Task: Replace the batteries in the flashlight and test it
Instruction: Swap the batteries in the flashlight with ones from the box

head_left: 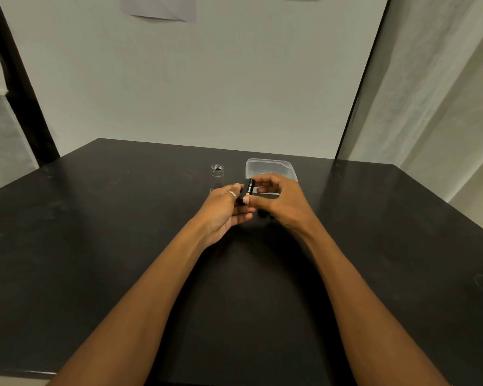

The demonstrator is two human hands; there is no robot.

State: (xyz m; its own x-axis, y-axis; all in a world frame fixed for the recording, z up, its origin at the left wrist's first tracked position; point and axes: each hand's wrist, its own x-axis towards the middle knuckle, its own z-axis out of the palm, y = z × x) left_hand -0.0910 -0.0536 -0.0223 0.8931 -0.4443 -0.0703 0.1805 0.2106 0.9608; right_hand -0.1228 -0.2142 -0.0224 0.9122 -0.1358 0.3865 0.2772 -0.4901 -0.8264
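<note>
Both hands [251, 203] pinching battery [249, 187], long axis near-upright, tilted right

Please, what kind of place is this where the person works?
Probably a plain indoor work corner: a bare dark table against a white wall panel, with a clear plastic container and a paper sheet pinned up.

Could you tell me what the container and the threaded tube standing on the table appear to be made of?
Container: likely clear plastic, translucent with soft rounded corners. Threaded tube: probably metal, silvery with a shiny threaded rim, though its lower part blurs into the dark table.
</note>
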